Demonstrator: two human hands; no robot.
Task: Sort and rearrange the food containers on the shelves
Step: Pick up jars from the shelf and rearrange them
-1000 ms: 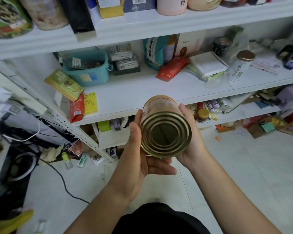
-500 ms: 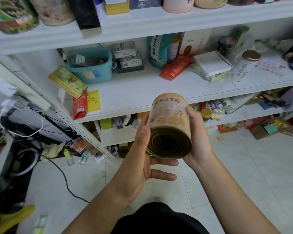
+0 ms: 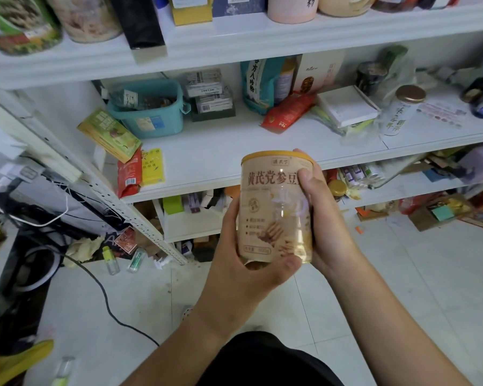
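Now holds the can [image 3: 275,207] upright with its printed label toward the camera, where a second ago showed the ribbed metal base. Faces white shelves [image 3: 221,151] filling the upper half of the frame, crowded with packets, boxes and jars. Stands over a pale tiled floor [image 3: 402,288] across the lower half. Shows a teal basket [image 3: 151,118] at upper left on the middle shelf. Carries the can at centre frame, in the air before the middle shelf's edge. Cups its lower left side with the left hand [image 3: 240,260], thumb curled across the foot of the label, other fingers hidden behind. Clasps its right side with the right hand [image 3: 326,224], thumb pressed on the label below the yellow lid, fingers wrapped round the back. Has a red pouch [image 3: 287,111] lying right of the basket and a gold-lidded jar [image 3: 399,115] at upper right.
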